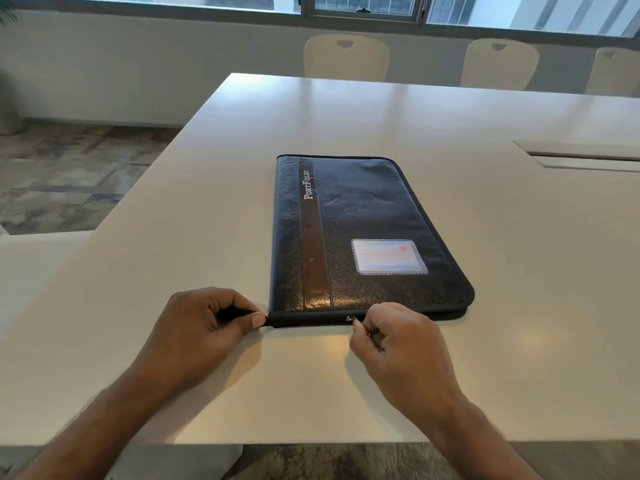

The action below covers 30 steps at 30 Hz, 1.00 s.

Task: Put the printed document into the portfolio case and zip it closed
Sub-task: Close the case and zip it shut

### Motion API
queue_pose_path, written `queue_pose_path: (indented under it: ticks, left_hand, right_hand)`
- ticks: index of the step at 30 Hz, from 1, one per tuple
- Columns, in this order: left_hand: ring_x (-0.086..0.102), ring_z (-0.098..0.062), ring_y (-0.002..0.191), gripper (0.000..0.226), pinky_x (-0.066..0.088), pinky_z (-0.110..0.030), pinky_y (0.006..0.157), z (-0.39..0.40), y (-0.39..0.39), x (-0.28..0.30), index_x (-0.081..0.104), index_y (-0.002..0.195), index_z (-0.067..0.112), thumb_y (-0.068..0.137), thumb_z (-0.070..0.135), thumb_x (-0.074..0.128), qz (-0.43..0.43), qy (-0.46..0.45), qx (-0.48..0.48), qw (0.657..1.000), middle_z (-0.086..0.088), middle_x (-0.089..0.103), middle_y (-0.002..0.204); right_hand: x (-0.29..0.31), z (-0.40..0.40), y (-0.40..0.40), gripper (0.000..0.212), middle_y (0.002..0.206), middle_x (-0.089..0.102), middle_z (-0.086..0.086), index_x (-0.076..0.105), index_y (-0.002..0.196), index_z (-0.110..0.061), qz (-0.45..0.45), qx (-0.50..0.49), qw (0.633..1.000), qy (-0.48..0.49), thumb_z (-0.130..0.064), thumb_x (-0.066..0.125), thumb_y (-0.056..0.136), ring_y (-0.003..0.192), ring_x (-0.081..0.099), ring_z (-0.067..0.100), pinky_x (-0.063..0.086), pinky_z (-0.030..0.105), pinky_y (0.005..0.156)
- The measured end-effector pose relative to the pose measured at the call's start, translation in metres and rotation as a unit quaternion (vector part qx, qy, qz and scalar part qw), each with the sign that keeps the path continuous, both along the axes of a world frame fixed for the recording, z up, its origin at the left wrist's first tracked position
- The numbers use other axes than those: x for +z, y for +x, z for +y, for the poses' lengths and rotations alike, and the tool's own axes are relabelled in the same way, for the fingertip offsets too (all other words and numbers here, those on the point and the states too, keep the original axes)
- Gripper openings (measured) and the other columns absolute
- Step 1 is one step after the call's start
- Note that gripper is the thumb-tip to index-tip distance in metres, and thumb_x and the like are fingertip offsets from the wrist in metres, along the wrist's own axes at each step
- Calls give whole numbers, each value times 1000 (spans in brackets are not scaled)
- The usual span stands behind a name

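The portfolio case [367, 233] lies flat, long axis running away; left hand [204, 327] pinches its near-left corner, right hand [398, 344] pinches the zipper pull [350, 319].

A dark blue leather-look portfolio case [367, 233] is laid flat and closed on the white table [173, 209], spine to the left. "PortFolio" is printed along a brown strip; a clear card window is stitched near its right corner. A metal zipper slider [349, 319] is seen midway along the near edge.

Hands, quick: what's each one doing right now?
Left hand: closed, pinching the portfolio case at its near left corner.
Right hand: closed, pinching the zipper pull.
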<state>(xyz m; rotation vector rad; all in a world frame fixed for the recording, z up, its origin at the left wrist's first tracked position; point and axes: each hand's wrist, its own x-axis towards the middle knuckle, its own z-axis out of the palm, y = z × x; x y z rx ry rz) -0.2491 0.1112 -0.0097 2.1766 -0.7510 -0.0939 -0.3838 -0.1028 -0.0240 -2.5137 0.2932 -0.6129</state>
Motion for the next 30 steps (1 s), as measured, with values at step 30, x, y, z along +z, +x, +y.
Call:
queue_pose_path:
  ticks: [30]
  left_hand:
    - [73,-26,96,32,56,-40,88,-65,-7,-17,77,99,4,93,22,51,-421,49,-133,896,-13,75,106]
  right_hand:
    - [-1,16,5,30,60,47,-7,47,63,-17,-55,12,998,5,-22,60,89,53,42,11,39,33,45]
